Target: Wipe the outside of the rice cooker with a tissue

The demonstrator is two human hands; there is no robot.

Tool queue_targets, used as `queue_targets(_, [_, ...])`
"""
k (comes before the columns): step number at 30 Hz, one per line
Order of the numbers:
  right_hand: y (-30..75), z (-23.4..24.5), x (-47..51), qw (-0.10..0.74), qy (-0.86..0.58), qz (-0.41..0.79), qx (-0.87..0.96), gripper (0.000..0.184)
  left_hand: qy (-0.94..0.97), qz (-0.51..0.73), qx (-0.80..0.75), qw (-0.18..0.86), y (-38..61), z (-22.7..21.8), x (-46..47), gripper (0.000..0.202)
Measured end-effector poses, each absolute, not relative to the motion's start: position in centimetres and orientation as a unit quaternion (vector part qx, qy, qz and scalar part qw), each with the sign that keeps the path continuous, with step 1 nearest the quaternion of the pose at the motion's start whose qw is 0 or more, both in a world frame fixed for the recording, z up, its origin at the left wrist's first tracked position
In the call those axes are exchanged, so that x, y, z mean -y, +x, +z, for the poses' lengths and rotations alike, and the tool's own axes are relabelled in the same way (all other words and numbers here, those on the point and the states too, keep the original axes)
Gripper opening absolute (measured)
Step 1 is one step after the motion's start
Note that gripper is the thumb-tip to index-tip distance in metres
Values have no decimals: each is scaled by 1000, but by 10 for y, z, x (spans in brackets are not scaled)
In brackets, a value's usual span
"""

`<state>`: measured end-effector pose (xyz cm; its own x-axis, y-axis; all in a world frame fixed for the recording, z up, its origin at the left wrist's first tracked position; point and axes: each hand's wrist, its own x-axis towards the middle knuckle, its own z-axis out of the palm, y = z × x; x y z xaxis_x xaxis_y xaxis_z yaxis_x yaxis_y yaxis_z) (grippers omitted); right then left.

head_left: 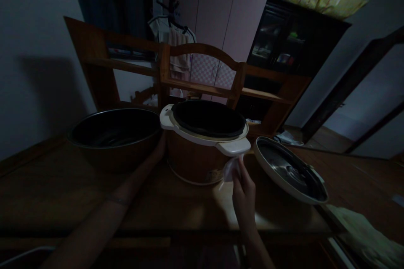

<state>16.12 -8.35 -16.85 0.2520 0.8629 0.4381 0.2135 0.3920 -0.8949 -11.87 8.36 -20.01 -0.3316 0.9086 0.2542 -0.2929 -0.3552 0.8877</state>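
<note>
A rice cooker body [192, 157] with white side handles and a dark inner pot [208, 119] stands on the wooden desk. My left hand [160, 149] reaches to its left side, just under the white handle; the fingers are hidden there. Below the right handle [235, 146], my right hand [243, 187] pinches a thin whitish wipe [232, 169] against or close to the cooker's side. To the left sits a wide dark basin [115, 157], close beside my left wrist. The round cooker lid [290, 170] lies at the right, its inner side facing up.
A wooden shelf rail [202, 86] rises along the desk's back. Pale green fabric [362, 227] lies at the lower right, near the desk's edge. Behind are a pink wardrobe [217, 12] and a dark cabinet [293, 42]. The room is dim.
</note>
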Motion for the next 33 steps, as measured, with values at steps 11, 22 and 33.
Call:
queue_targets(11, [175,-157,67,611,-511,235,556,54,430,716,-379,398,-118,-200,-79,54])
queue_targets(22, [175,-161,77,585,-512,230,585,53,425,712,-377,412,-121,-202,-83,56])
queue_targets(33, [181,-157,67,579,-528,209,585,49,429,716,-366,411,-122,-207,-85,57])
